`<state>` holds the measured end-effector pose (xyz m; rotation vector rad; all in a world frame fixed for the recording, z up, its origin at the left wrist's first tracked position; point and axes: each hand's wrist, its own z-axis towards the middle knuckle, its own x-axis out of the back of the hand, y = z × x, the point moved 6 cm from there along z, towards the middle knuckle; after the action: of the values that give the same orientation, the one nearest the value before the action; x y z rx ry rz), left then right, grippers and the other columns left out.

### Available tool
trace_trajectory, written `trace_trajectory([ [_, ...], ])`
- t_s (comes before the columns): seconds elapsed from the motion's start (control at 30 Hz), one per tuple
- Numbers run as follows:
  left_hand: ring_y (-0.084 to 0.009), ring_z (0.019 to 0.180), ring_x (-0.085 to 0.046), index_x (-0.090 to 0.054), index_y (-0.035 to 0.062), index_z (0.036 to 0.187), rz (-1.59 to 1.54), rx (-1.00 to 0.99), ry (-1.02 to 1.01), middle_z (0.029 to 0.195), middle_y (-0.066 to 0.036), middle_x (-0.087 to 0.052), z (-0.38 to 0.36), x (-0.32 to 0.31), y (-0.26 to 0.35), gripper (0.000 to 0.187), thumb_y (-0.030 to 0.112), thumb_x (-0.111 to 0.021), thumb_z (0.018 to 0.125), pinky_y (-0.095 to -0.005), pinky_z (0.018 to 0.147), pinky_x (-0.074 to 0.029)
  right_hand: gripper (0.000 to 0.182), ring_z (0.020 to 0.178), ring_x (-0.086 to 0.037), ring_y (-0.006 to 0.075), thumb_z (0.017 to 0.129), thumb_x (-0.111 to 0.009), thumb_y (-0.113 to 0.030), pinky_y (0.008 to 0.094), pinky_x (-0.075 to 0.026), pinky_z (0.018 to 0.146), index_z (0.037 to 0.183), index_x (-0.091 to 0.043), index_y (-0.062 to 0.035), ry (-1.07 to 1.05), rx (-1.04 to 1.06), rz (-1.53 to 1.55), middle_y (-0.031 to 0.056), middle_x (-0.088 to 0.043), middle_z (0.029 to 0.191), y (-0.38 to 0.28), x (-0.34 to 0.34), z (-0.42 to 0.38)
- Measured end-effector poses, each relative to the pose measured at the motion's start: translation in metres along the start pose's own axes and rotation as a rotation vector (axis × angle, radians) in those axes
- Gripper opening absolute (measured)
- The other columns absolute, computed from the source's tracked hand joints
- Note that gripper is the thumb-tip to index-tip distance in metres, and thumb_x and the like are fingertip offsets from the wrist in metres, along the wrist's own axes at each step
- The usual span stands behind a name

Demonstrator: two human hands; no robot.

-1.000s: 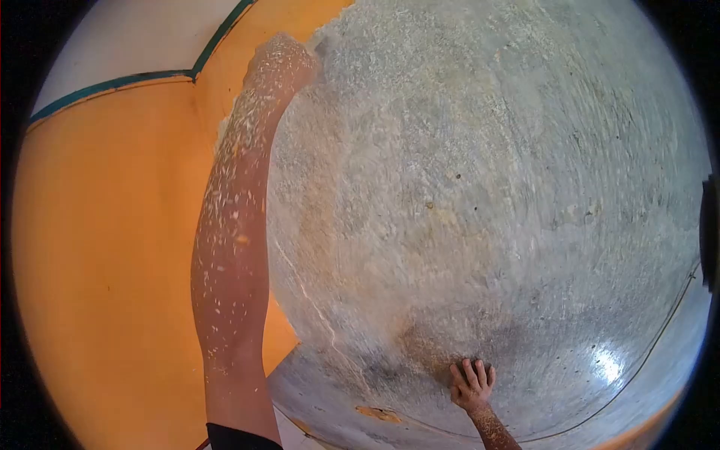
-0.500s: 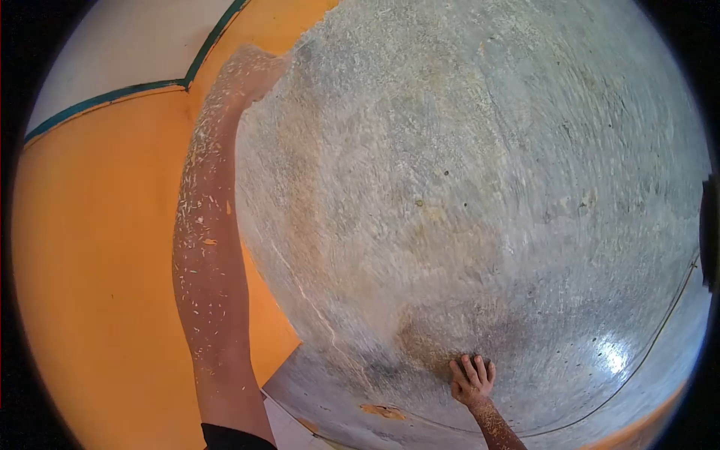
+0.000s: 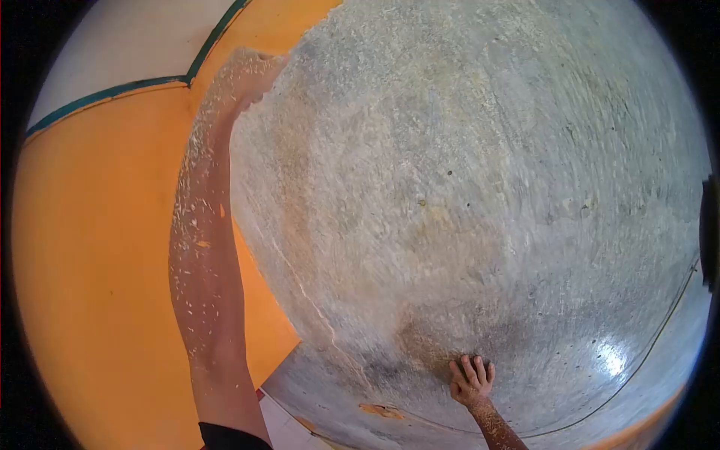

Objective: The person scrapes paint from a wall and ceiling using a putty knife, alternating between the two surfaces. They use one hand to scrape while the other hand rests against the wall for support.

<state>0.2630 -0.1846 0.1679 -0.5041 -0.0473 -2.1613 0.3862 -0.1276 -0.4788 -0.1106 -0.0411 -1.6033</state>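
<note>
My left hand (image 3: pixel 259 73) is raised at the top left, at the ragged border between orange paint (image 3: pixel 281 26) and bare grey wall (image 3: pixel 450 142). It looks closed, its fingers curled and mostly turned away, so whatever they hold is hidden. Pale flakes cover my left forearm (image 3: pixel 206 247), along with a few orange chips. Lower down, my right hand (image 3: pixel 472 380) rests on the grey surface with its fingers spread, beside a darker stained patch (image 3: pixel 427 334). Bits of flake also cling to my right forearm.
Orange paint (image 3: pixel 97 247) covers the wall at left, topped by a dark green stripe (image 3: pixel 112 96) and a pale area above. An orange remnant (image 3: pixel 381 411) sits low on the grey wall. A thin cable or line (image 3: pixel 637 367) curves at lower right. A dark object (image 3: pixel 707 232) shows at the right edge.
My left forearm and elbow have shifted slightly left, and the left hand has turned a little at the paint border. My right hand stays in place.
</note>
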Motion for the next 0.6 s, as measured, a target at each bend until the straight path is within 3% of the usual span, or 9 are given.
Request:
trace_trajectory([
  [0.03, -0.0076, 0.047, -0.037, -0.059, 0.0086, 0.072, -0.026, -0.037, 0.006, 0.057, 0.002, -0.044, -0.002, -0.003, 0.002, 0.045, 0.05, -0.058, 0.089, -0.0243, 0.04, -0.026, 0.04, 0.14, -0.031, 0.0281, 0.084, -0.051, -0.018, 0.0504, -0.016, 0.116, 0.12, -0.066, -0.0219, 0.001, -0.006, -0.001, 0.0054, -0.043, 0.146, 0.001, -0.002, 0.001],
  [0.33, -0.0105, 0.047, -0.041, -0.064, 0.0052, 0.083, 0.151, -0.001, 0.064, 0.054, -0.001, -0.045, 0.009, -0.002, -0.007, 0.042, 0.046, -0.057, 0.091, -0.0259, 0.04, -0.03, 0.041, 0.14, -0.031, 0.0287, 0.083, -0.049, -0.017, 0.0511, -0.016, 0.115, 0.12, -0.066, -0.0216, 0.015, 0.008, -0.016, 0.0058, -0.044, 0.145, 0.0, -0.003, -0.001],
  [0.4, -0.023, 0.069, -0.058, -0.065, 0.0039, 0.099, 0.345, -0.168, 0.193, 0.075, -0.012, -0.06, 0.033, -0.016, -0.02, 0.04, 0.042, -0.056, 0.089, -0.0367, 0.061, -0.045, 0.041, 0.14, -0.031, 0.0288, 0.083, -0.049, -0.017, 0.051, -0.016, 0.115, 0.12, -0.066, -0.0215, 0.032, 0.01, -0.014, 0.0059, -0.044, 0.145, 0.0, -0.002, 0.001],
  [0.5, -0.0317, 0.085, -0.067, -0.065, 0.0033, 0.109, 0.285, -0.208, 0.202, 0.091, -0.019, -0.068, 0.029, -0.015, -0.018, 0.043, 0.039, -0.054, 0.089, -0.0438, 0.075, -0.052, 0.041, 0.14, -0.031, 0.0287, 0.083, -0.049, -0.016, 0.051, -0.015, 0.115, 0.12, -0.066, -0.0213, 0.037, 0.007, -0.001, 0.0058, -0.044, 0.145, 0.0, -0.002, -0.001],
  [0.57, -0.0268, 0.074, -0.059, -0.064, 0.0034, 0.098, 0.185, -0.136, 0.162, 0.08, -0.015, -0.061, 0.012, -0.007, -0.006, 0.04, 0.042, -0.055, 0.089, -0.0406, 0.066, -0.047, 0.041, 0.141, -0.03, 0.0285, 0.083, -0.05, -0.017, 0.051, -0.015, 0.115, 0.121, -0.066, -0.0219, 0.026, 0.014, -0.016, 0.0056, -0.043, 0.146, 0.001, -0.002, 0.0],
  [0.6, -0.0208, 0.06, -0.052, -0.064, 0.0034, 0.086, 0.165, -0.089, 0.142, 0.067, -0.01, -0.055, 0.002, -0.003, 0.002, 0.041, 0.044, -0.056, 0.09, -0.0366, 0.056, -0.042, 0.041, 0.141, -0.03, 0.0284, 0.083, -0.05, -0.017, 0.0511, -0.015, 0.115, 0.121, -0.065, -0.0221, 0.017, 0.012, -0.024, 0.0055, -0.043, 0.146, 0.001, -0.001, 0.0],
])
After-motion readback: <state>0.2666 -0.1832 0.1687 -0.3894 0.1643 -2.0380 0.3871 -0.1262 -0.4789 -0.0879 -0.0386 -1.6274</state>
